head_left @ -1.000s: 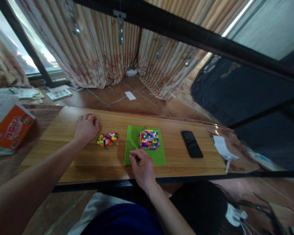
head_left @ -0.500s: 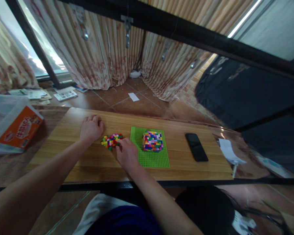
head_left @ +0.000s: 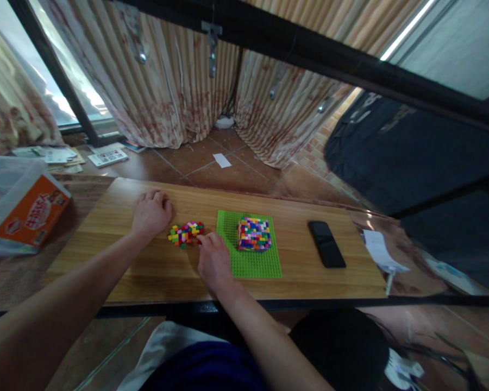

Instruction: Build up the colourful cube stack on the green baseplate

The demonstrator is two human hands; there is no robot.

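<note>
Left of the frame's centre, loose bricks (head_left: 185,233): a small heap on the bench (head_left: 146,277).
Right hand (head_left: 215,259): I see its fingers pinched together at the heap's right edge; I can't tell whether they grip anything.
Left hand (head_left: 151,213): palm down, up and left of the heap, fingers relaxed.
Brick block (head_left: 254,234): on the green baseplate (head_left: 256,267), right of centre.

Seemingly a home, with patterned curtains (head_left: 175,92) and tiled floor (head_left: 248,176)
</note>
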